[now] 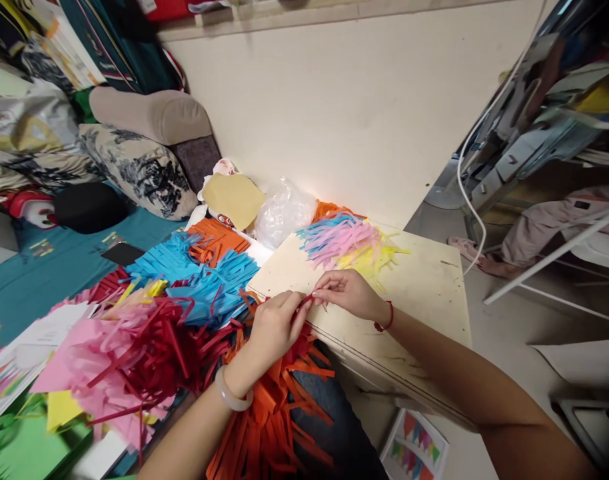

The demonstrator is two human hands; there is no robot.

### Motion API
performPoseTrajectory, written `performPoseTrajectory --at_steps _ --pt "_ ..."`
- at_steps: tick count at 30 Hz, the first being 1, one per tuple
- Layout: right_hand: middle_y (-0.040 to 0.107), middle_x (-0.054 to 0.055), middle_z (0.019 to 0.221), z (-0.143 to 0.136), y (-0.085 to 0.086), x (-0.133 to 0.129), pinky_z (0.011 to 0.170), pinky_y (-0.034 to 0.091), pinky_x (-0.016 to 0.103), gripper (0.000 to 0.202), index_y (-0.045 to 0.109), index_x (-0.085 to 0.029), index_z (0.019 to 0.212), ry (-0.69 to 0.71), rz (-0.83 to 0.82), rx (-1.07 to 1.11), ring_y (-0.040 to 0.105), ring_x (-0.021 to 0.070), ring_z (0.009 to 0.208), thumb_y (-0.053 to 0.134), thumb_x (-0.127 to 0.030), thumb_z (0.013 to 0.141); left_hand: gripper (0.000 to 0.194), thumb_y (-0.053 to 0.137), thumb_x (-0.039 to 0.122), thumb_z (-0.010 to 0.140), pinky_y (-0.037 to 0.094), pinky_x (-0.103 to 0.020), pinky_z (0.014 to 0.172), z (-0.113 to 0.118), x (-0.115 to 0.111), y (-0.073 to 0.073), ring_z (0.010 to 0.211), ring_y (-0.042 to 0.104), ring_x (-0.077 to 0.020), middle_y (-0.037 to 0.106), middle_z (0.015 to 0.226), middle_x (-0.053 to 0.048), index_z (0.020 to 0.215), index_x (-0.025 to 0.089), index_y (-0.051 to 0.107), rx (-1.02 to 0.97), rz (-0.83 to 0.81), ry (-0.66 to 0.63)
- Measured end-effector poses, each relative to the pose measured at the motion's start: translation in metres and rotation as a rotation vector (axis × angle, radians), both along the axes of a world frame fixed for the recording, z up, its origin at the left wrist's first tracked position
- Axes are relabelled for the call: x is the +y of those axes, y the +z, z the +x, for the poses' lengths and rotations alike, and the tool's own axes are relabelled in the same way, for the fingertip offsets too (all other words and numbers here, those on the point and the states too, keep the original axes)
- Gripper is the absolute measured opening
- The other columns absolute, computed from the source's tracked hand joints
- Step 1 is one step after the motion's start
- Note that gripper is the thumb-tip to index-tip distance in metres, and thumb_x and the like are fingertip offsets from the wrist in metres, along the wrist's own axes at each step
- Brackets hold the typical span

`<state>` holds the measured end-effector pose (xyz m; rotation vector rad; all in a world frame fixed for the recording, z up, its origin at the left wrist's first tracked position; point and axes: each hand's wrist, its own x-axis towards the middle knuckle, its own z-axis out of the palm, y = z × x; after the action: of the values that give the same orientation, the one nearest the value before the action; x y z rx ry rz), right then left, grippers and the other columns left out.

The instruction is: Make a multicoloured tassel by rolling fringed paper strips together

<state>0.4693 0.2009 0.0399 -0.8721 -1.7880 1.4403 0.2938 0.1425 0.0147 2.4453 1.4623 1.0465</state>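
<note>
Red fringe (167, 347): I see it left of both hands.
Left hand (272, 328): fingertips pinching the red strip.
Red strip (305, 302): between the hands, touching both, neither nearer; its visible length slants up toward the right.
Right hand (349, 293): fingertips gripping the strip too.

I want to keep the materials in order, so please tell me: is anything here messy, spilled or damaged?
The dark red paper strips look tangled, sprawling loosely over the pink paper at left. No spill shows.
</note>
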Motion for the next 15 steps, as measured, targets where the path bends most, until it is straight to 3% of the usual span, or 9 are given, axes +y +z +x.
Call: performPoseTrajectory --at_steps 3,5,7,9,10,12,15 --pt "0.067 0.003 0.062 0.004 0.004 0.009 0.055 0.051 0.024 0.03 0.062 -0.014 0.074 -0.032 0.02 0.007 0.06 0.0108 0.053 0.072 -0.042 0.074 0.025 0.043 0.028 0.095 0.049 -0.03 0.078 -0.02 -0.007 -0.001 0.089 0.064 -0.0179 0.068 0.098 -0.008 0.114 0.02 0.057 0.03 0.051 0.043" --pt "0.067 0.003 0.062 0.017 0.013 0.025 0.052 0.049 0.023 0.03 0.06 -0.014 0.075 -0.142 0.065 0.028 0.059 0.0101 0.051 0.071 -0.043 0.073 0.032 0.049 0.038 0.092 0.049 -0.033 0.083 -0.051 -0.018 -0.007 0.097 0.063 -0.0205 0.067 0.105 -0.01 0.116 0.019 0.056 0.036 0.072 0.226" --pt "0.067 0.003 0.064 0.038 0.024 0.048 0.052 0.048 0.022 0.028 0.06 -0.014 0.078 -0.35 0.145 0.046 0.058 0.0102 0.052 0.071 -0.039 0.073 0.039 0.05 0.051 0.088 0.049 -0.033 0.069 -0.092 -0.034 -0.018 0.081 0.064 -0.0227 0.067 0.09 -0.01 0.102 0.015 0.059 0.066 0.059 0.636" --pt "0.067 0.004 0.068 0.062 0.032 0.075 0.056 0.05 0.025 0.023 0.062 -0.014 0.084 -0.596 0.243 0.044 0.06 0.0117 0.055 0.067 -0.035 0.076 0.048 0.046 0.06 0.086 0.043 -0.034 0.058 -0.133 -0.05 -0.034 0.078 0.063 -0.0286 0.066 0.09 -0.014 0.092 0.014 0.059 0.208 -0.066 1.044" --pt "0.068 0.006 0.073 0.073 0.034 0.088 0.06 0.052 0.027 0.023 0.062 -0.014 0.089 -0.695 0.298 0.015 0.061 0.0129 0.059 0.065 -0.032 0.076 0.051 0.044 0.063 0.084 0.041 -0.033 0.054 -0.149 -0.057 -0.042 0.076 0.064 -0.0306 0.066 0.088 -0.016 0.089 0.014 0.059 0.295 -0.189 1.107" --pt "0.069 0.01 0.092 0.088 0.031 0.108 0.07 0.054 0.032 0.035 0.062 -0.013 0.104 -0.827 0.442 -0.107 0.064 0.0157 0.07 0.067 -0.026 0.073 0.051 0.041 0.063 0.084 0.039 -0.033 0.053 -0.172 -0.067 -0.057 0.072 0.064 -0.0316 0.067 0.083 -0.016 0.083 0.015 0.059 0.398 -0.389 1.107" --pt "0.064 0.013 0.114 0.094 0.018 0.115 0.083 0.053 0.04 0.056 0.055 -0.016 0.123 -0.86 0.64 -0.291 0.063 0.0203 0.087 0.069 -0.024 0.07 0.046 0.039 0.058 0.085 0.038 -0.032 0.053 -0.183 -0.075 -0.067 0.068 0.065 -0.0313 0.067 0.071 -0.015 0.075 0.017 0.058 0.434 -0.505 1.054"
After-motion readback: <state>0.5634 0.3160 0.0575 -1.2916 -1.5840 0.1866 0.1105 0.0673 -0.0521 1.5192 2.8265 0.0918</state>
